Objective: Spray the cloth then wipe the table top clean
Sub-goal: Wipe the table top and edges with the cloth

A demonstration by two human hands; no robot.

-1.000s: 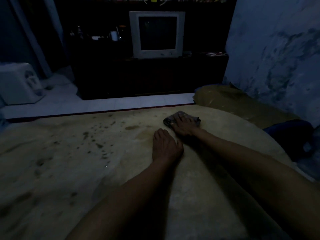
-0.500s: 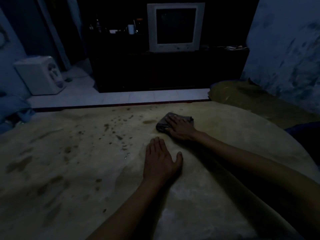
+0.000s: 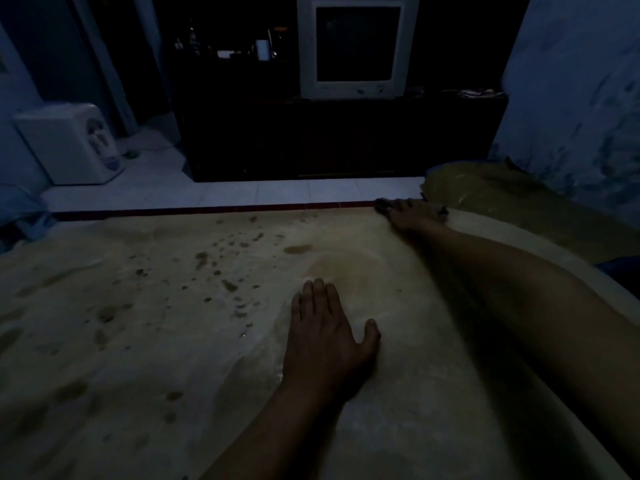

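The desk (image 3: 145, 358) fills most of what I see, a pale, yellowish top, spotted with dark stains from about 9 o'clock up to 12 o'clock, with a rounder brownish patch just past my left fingertips. Its far edge runs straight across, and beyond it lies a light tiled floor (image 3: 242, 192).

At 12 o'clock a dark cabinet (image 3: 329, 140) stands on that floor and carries an old boxy television (image 3: 356, 46), its screen black. A white mug (image 3: 262, 50) sits on the cabinet to the left of the set. At 10 o'clock a white box-shaped appliance (image 3: 69, 143) stands on the floor. At 2 o'clock a mottled bluish wall (image 3: 581, 98) rises, and below it an olive-coloured cushion (image 3: 512, 199) lies just beside the desk's far right corner.

My right arm reaches out long toward 1 o'clock. My right hand (image 3: 414, 214) presses down flat, fingers straight, on the cloth (image 3: 382, 205), which sits at the desk's far edge near that corner; only a dark bit of it shows from under my fingers.

My left hand (image 3: 329, 337) rests palm down near the middle of the desk, fingers together and straight, thumb spread to the right, grasping nothing, well apart from the cloth.
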